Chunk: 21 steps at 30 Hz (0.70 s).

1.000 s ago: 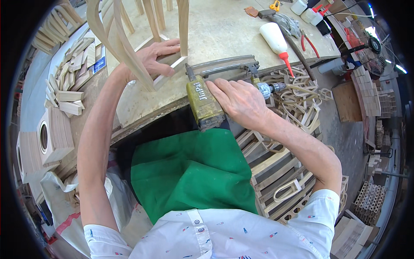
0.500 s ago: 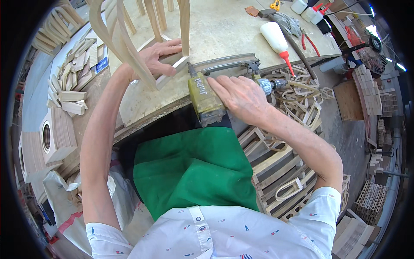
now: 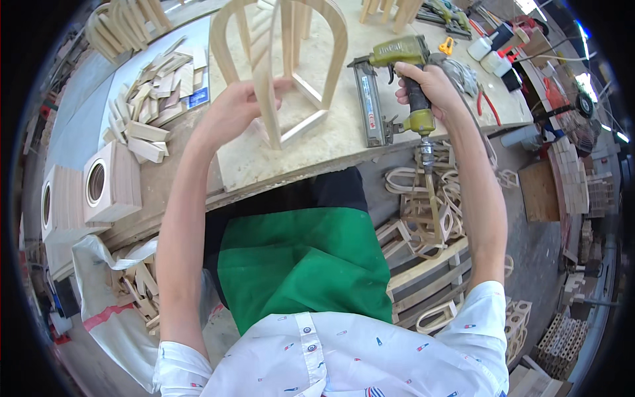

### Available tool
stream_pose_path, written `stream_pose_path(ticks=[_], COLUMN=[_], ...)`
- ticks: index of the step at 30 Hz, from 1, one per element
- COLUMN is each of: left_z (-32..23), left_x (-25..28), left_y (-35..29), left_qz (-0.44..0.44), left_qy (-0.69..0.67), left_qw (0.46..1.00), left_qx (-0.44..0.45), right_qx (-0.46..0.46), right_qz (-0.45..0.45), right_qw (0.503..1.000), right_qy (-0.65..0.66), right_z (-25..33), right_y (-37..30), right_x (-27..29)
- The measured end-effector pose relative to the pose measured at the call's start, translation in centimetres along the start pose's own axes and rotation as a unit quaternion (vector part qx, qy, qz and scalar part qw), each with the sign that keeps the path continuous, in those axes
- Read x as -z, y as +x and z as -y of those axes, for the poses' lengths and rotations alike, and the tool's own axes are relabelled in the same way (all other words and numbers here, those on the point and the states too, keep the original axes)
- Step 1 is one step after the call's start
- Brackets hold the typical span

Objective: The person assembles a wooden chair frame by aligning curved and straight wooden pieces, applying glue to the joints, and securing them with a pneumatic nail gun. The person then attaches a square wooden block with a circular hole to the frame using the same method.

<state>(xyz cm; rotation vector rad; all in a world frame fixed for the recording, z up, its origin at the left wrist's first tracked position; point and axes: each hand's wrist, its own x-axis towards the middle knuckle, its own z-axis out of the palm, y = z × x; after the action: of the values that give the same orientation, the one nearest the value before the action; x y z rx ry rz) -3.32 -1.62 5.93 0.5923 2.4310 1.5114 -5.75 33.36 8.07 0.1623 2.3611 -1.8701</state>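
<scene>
My left hand [image 3: 239,111] is at the near left side of a pale wooden frame [image 3: 337,33] with curved arches and a base of straight strips. Its fingers reach behind one upright and close around it, partly hidden by the wood. The frame stands on the worktable [image 3: 278,171]. My right hand [image 3: 431,89] grips the handle of an olive-green nail gun [image 3: 400,49], with its long magazine pointing down toward the table's near edge. An air hose [image 3: 432,205] hangs from the handle's end. The gun is to the right of the frame, apart from it.
Loose wood strips [image 3: 155,92] are heaped on the left, near blocks with round holes [image 3: 114,180]. Glue bottles [image 3: 481,47], yellow scissors [image 3: 447,45] and red-handled pliers [image 3: 488,107] lie at the right. Curved wooden pieces [image 3: 410,182] are piled below the table's edge.
The nail gun has lifted from the frame's near corner, moved right and turned upright in my right hand. My left hand has shifted from the base strip to an upright.
</scene>
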Motion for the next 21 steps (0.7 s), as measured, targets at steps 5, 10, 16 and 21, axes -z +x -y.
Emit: stream_pose_path(ticks=[5,10,16,21], left_z=[0.2,-1.0,-2.0,-5.0], left_x=[1.7,2.6,3.8,2.5], left_y=[-3.4,-3.1,-1.1,-1.5], left_qz=[-0.166,-0.226,-0.152,-0.139], left_qy=[-0.058,-0.045,-0.155,-0.176], left_qw=[0.984,0.972,0.969,0.973], left_qx=[0.021,0.038,0.117,0.052], right_qx=[-0.091,-0.066,0.063,0.119], right_qz=[0.019,-0.025,-0.137,-0.072], right_qw=[0.984,0.995,0.931,0.984], right_qy=[0.150,0.069,-0.332,-0.112], right_z=[-4.4,-5.2,-4.5,0.1], right_y=[5.0,5.7,3.2,-0.9], right_x=[0.2,-1.2,-1.2,-1.5])
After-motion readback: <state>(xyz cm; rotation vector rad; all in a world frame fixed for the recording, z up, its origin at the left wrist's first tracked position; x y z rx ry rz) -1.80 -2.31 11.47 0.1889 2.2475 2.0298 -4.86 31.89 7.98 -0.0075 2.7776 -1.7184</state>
